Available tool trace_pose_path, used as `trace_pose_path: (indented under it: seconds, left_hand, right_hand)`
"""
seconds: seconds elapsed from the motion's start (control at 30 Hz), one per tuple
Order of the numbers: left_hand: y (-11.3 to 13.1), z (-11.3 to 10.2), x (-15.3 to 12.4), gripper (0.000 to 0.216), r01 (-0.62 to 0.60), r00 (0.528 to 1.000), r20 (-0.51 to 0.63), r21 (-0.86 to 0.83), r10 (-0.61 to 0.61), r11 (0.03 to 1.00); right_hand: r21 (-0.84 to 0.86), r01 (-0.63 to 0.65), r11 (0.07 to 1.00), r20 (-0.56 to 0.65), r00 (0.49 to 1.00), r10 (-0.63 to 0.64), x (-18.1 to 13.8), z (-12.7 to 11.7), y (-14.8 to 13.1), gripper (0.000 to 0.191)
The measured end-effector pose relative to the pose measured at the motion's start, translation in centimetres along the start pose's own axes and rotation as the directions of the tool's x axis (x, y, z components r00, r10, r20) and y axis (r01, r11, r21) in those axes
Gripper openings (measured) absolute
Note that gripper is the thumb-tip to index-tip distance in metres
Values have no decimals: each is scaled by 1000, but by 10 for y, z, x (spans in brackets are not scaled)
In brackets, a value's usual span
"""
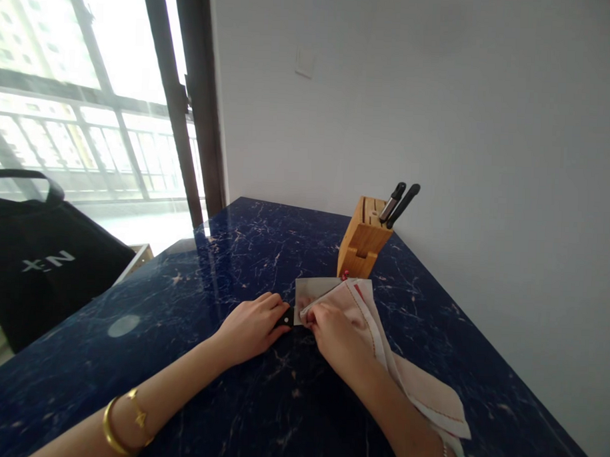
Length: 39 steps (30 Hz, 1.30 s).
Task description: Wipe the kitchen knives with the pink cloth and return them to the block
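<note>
My left hand (255, 325) is wrapped round the black handle of a cleaver (310, 289), whose broad, shiny blade points to the right. Bunched in my right hand (334, 329) is a pale pink cloth (424, 389) with a stitched border, pressed against the blade near the handle. The cloth covers much of the blade's lower right part and trails back along my right forearm over the table. Part of the handle is hidden inside my left fist.
A wooden knife block (363, 240) with two black-handled tools stands just beyond the blade on the dark blue marbled table (265, 234). Left of the table is a black bag (48, 259) near a large window. A white wall (439, 113) borders the right side.
</note>
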<state>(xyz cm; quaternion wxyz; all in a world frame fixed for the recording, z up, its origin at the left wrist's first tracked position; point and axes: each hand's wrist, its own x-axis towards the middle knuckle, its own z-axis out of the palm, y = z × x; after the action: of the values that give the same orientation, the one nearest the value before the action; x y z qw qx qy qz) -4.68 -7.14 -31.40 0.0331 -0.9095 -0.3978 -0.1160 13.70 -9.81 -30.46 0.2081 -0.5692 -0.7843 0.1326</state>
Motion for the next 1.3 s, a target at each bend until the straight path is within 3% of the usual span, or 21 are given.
trace_pose_path:
  seconds: [0.2, 0.47, 0.7, 0.87, 1.03, 1.3]
  left_hand:
    - [-1, 2, 0, 29, -4, 1000, -7, 27, 4, 1000]
    - [-2, 1, 0, 29, -3, 1000, -10, 27, 3, 1000]
    - [-6, 0, -1, 30, -16, 1000, -5, 31, 16, 999]
    - [-7, -1, -1, 30, -44, 999, -4, 42, 44, 998]
    - [-3, -2, -1, 30, -74, 997, 1, 44, 74, 996]
    - [0, -3, -1, 30, -75, 997, 5, 53, 75, 996]
  right_hand:
    - [-119, -153, 981, 14, 988, 156, -1, -14, 27, 17]
    - [-186, -326, 927, -138, 943, 304, -5, -27, 47, 17]
    - [-160, -365, 917, -170, 926, 338, 6, -37, 70, 13]
    - [-134, -393, 910, -304, 890, 340, 10, -42, 80, 13]
    - [-93, -335, 938, -464, 848, 257, 15, -43, 91, 11]
    - [-34, -244, 969, -394, 894, 211, 18, -32, 67, 11]
